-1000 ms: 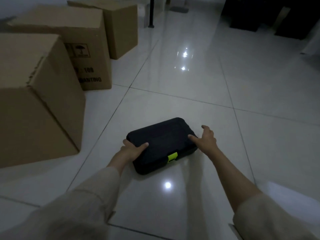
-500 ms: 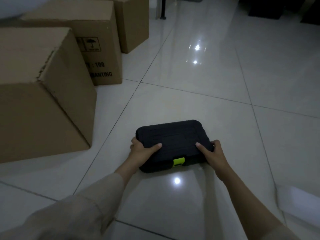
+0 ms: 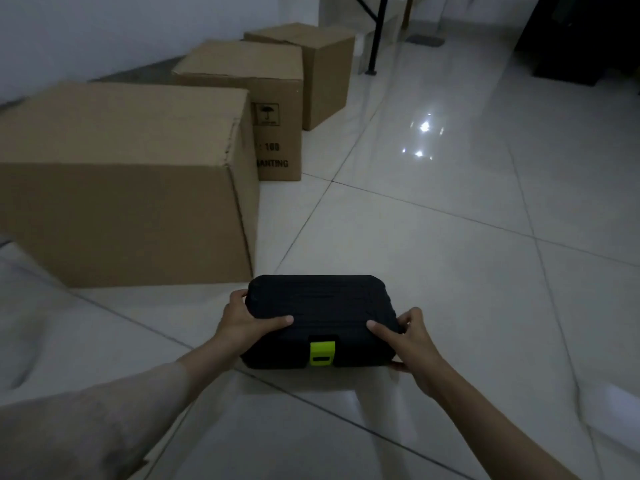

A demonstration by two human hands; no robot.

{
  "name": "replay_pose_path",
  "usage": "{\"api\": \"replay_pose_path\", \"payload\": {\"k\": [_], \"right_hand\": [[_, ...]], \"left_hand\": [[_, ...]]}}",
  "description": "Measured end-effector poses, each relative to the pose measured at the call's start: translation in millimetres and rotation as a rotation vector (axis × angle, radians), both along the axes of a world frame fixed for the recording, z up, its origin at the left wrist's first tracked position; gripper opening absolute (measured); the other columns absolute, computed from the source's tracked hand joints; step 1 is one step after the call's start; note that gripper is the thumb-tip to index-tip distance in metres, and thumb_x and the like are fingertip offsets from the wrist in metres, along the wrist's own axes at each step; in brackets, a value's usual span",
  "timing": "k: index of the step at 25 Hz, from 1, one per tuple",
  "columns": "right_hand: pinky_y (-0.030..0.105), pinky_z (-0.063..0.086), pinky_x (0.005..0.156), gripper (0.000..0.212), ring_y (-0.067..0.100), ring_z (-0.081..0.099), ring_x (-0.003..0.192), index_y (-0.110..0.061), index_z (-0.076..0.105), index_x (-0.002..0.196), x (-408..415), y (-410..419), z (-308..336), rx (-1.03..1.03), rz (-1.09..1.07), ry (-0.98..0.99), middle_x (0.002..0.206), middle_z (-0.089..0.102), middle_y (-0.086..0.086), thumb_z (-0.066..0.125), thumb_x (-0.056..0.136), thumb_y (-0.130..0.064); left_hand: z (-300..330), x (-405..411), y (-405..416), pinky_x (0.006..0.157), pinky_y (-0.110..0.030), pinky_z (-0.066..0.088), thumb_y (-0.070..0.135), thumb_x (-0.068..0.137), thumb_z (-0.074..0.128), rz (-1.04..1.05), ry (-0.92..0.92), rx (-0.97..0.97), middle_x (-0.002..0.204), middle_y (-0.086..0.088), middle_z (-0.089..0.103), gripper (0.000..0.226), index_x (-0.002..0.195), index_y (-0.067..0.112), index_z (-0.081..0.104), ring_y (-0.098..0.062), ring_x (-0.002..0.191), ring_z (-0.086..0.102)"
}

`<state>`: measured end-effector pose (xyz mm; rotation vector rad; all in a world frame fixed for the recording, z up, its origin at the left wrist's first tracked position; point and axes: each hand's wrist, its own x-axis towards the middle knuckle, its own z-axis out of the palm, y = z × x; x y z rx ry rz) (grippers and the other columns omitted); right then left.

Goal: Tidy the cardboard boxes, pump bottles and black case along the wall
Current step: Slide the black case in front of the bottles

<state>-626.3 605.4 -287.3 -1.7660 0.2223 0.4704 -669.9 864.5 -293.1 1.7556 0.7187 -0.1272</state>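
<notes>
Left hand: your left hand [image 3: 244, 323] grips the left end of the black case [image 3: 320, 318], thumb laid across the lid, fingers wrapped round the far edge.
Right hand: your right hand [image 3: 410, 336] grips the right end the same way, thumb on the lid.
Case position: low over the tiled floor [image 3: 450, 271], directly in front of you; whether it touches the floor you cannot tell.
Long axis: left to right, green latch [image 3: 322, 353] facing you.
Target direction: nearest cardboard box [image 3: 128, 181] and the wall [image 3: 104, 32] lie forward-left, so your left hand leads.
</notes>
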Motion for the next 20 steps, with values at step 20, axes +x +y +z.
{"api": "replay_pose_path", "payload": {"k": [20], "right_hand": [[0.037,0.045,0.101,0.071,0.013,0.048,0.113,-0.030,0.030,0.139,-198.7,332.7,-28.0,0.233,0.879,0.134,0.117,0.047,-0.011,0.068,0.082,-0.013]], "left_hand": [[1.7,-358.2,237.8,0.095,-0.041,0.048,0.050,0.035,0.081,0.714,-0.009,0.180,0.131,-0.004,0.044,0.113,0.134,0.026,0.032,-0.023,0.113,0.050]]}}
